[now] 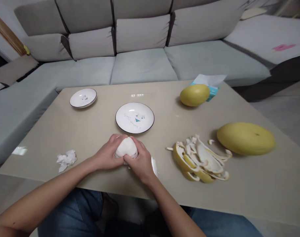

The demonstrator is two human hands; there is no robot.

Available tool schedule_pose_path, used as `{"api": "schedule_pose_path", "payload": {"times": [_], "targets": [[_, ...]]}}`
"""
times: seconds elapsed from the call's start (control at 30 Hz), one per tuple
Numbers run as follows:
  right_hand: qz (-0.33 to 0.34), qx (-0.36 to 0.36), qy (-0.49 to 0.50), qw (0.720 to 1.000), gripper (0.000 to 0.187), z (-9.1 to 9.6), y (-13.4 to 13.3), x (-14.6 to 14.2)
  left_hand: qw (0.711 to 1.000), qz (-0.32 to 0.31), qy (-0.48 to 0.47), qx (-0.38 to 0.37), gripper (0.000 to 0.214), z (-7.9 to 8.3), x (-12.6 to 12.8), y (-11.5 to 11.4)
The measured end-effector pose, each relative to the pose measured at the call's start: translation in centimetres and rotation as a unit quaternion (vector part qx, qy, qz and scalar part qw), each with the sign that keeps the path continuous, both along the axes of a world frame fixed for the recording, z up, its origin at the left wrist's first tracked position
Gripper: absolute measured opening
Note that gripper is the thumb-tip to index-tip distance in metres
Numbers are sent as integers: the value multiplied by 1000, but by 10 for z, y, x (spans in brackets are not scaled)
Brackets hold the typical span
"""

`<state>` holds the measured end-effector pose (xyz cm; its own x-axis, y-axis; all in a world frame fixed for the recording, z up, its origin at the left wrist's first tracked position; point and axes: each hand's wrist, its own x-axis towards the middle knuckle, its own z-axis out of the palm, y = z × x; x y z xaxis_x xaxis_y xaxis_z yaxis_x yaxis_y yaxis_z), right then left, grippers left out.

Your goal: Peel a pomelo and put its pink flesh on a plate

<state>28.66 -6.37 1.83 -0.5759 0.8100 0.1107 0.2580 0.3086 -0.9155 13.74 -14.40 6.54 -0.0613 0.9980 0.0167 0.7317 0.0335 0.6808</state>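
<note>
Both my hands grip a peeled pomelo [126, 148], its outside covered in white pith. My left hand [109, 152] wraps its left side and my right hand [143, 161] its right side, with the thumbs meeting at the front. The fruit is held low over the near part of the table; fingers hide its sides. Just beyond it lies a white plate [133, 123] with a dark rim and a small blue drawing. To the right of my hands is a heap of yellow and white pomelo peel [201, 161]. A white piece [154, 166], partly hidden, shows beside my right wrist.
An unpeeled yellow pomelo [246, 139] sits at the right, and another yellow pomelo [194, 95] rests before a blue tissue pack [214, 91]. A second plate [83, 97] is at the far left. Crumpled tissue [66, 160] lies near left. A grey sofa [142, 65] stands behind the table [102, 98].
</note>
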Motion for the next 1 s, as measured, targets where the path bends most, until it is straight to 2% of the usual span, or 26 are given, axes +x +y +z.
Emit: {"api": "schedule_pose_path", "payload": {"times": [0.23, 0.6, 0.73, 1.0], "targets": [[9, 21, -28, 999, 67, 6, -2, 5, 1000, -21, 19, -13, 72, 8, 1, 2], [22, 7, -56, 998, 63, 9, 2, 2, 998, -45, 46, -2, 67, 7, -4, 10], [11, -14, -29, 999, 66, 4, 3, -5, 998, -39, 38, 7, 68, 2, -10, 13], [-2, 8, -8, 1000, 67, -5, 5, -10, 998, -40, 23, 39, 68, -16, -24, 17]]}}
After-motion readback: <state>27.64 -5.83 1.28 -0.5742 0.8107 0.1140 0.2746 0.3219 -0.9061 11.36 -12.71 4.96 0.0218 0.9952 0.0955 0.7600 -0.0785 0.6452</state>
